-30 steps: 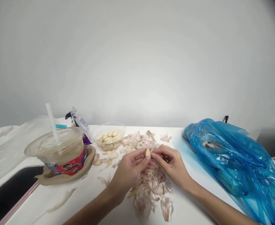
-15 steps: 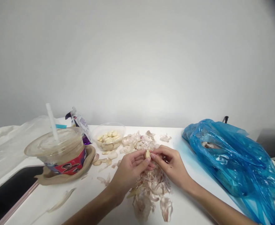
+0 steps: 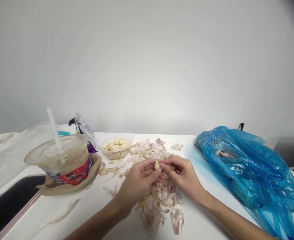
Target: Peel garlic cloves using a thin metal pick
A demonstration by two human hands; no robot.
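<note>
My left hand (image 3: 136, 181) pinches a small garlic clove (image 3: 157, 164) between thumb and fingertips, just above a heap of papery garlic skins (image 3: 162, 200). My right hand (image 3: 184, 176) meets it from the right, its fingertips pressed against the same clove. Both hands are closed on the clove over the white table (image 3: 91, 206). A clear bowl (image 3: 115, 141) with several peeled cloves stands behind and to the left of my hands.
A lidded drink cup with a white straw (image 3: 61, 156) sits on a brown holder at left, beside a dark tablet (image 3: 9, 203). A crumpled blue plastic bag (image 3: 244, 166) lies at right. A small snack packet (image 3: 85, 128) and clear plastic lie at the back left.
Both hands stay together on the clove, shifted very slightly. The view has tilted a little, so the objects sit marginally higher and further left.
</note>
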